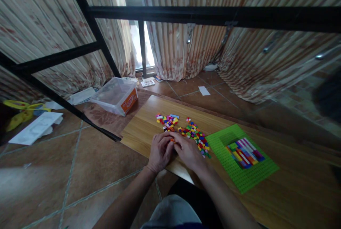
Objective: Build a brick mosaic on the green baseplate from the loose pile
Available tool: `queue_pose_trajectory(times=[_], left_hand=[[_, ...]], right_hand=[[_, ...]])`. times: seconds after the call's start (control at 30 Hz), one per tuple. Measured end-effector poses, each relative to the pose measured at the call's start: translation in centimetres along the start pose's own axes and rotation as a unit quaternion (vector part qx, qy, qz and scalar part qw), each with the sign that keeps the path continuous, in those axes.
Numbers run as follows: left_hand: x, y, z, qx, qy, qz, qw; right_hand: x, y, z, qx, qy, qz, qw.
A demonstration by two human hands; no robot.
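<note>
My left hand [160, 150] and my right hand [188, 150] meet at the near edge of a loose heap of small building bricks [195, 134]. Both have curled fingers, and their fingertips come together. A bit of orange brick [172, 140] shows between them; its shape and any other pieces there are mostly hidden by the fingers. More mixed-colour bricks [168, 120] lie just beyond the hands. To the right, a green baseplate [226, 158] lies flat, with a block of coloured bricks [246, 152] in rows on it.
The heap and baseplate lie on a wooden tabletop [138, 129]. Past its far left end stands a clear plastic box [112, 95] with an orange label. Black metal bars [186, 15] cross in front of striped curtains [170, 51]. White packaging [37, 127] lies on the tiled floor.
</note>
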State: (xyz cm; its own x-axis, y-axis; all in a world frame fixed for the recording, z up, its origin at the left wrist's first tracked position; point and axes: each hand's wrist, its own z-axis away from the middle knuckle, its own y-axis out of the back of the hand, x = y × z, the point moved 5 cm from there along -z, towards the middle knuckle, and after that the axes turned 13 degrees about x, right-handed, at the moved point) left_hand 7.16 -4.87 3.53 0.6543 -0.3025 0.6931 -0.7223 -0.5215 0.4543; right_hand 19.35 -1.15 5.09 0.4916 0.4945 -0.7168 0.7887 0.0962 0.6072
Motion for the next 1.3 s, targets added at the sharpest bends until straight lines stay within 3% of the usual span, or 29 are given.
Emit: queue_pose_trajectory(times=[0.2,0.4,0.53,0.7,0.93,1.1,1.3], left_hand=[[-0.2,0.2,0.1,0.018,0.004,0.025,1.0],[-0.4,0.1,0.3,0.022,0.017,0.001,1.0],[-0.5,0.0,0.4,0.025,0.022,0.009,0.999],[-1.1,0.1,0.8,0.043,0.027,0.009,0.999],[-1.0,0.3,0.6,0.042,0.043,0.036,0.998],[-0.9,0.4,0.5,0.038,0.064,0.045,0.996],[-1.6,0.1,0.5,0.034,0.072,0.033,0.996]], right_hand=[[1.2,0.4,0.1,0.089,-0.041,0.044,0.994],[1.9,2.2,-0.8,0.143,-0.026,0.064,0.987],[0.9,1.8,-0.5,0.131,-0.038,0.01,0.991],[0.2,0.2,0.3,0.109,-0.123,-0.075,0.984],[0.5,-0.4,0.2,0.16,-0.189,-0.203,0.947],[0.9,2.4,1.6,0.221,-0.204,-0.213,0.929],[4.1,9.9,6.6,0.298,-0.227,-0.135,0.917]])
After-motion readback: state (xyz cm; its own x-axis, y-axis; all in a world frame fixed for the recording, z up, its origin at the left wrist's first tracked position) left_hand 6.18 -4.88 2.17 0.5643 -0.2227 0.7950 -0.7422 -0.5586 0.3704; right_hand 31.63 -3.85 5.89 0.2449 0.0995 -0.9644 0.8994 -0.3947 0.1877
